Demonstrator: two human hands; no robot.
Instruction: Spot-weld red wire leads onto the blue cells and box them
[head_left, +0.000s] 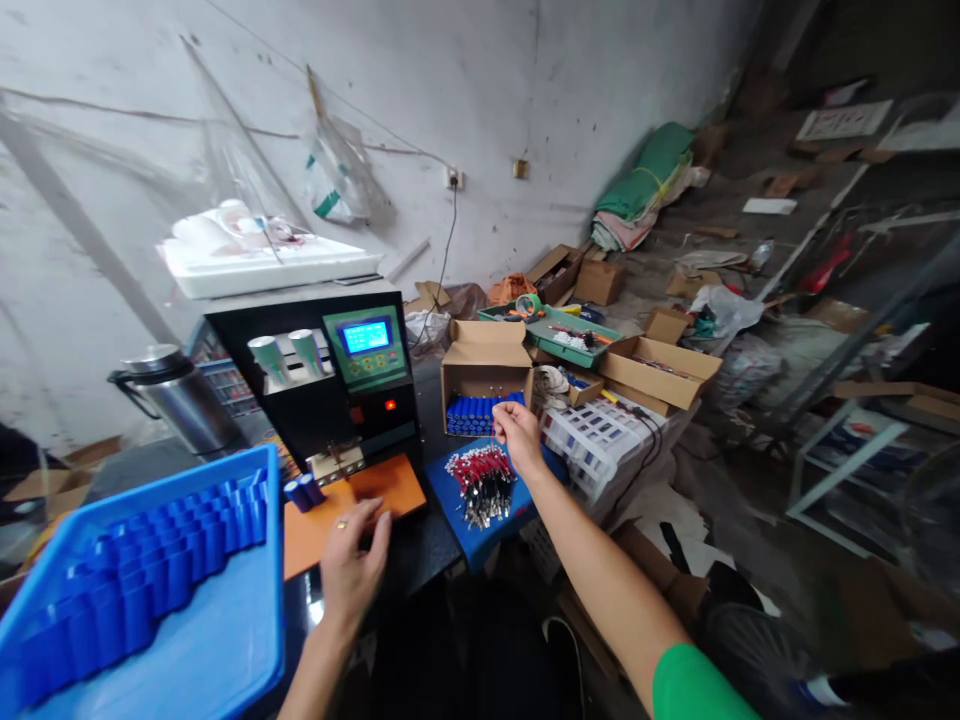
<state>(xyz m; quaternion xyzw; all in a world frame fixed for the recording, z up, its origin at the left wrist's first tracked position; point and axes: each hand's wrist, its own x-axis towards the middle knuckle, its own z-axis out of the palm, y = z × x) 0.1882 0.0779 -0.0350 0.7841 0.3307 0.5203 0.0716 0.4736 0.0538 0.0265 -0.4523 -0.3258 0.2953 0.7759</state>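
Note:
My left hand (pixel 351 558), with a ring on one finger, rests at the front of the orange board (pixel 397 484). Its fingers curl loosely with the thumb apart, and nothing shows in them. Two blue cylindrical battery cells (pixel 304 492) stand together on the board, just beyond that hand. My right hand (pixel 517 436) is closed in a pinch before an open cardboard box (pixel 486 350) of stacked blue cells (pixel 472 408); whatever it pinches is too small to make out. Below it, a bundle of red and black wire leads (pixel 484 484) lies on a blue surface (pixel 466 545).
A black machine (pixel 300 300) with a lit display (pixel 364 336) stands behind the board. On the left, a blue tray (pixel 225 640) holds rows of blue cells. A steel jug (pixel 176 400) is behind it. A white plastic basket (pixel 592 440) and cardboard boxes (pixel 660 372) stand right.

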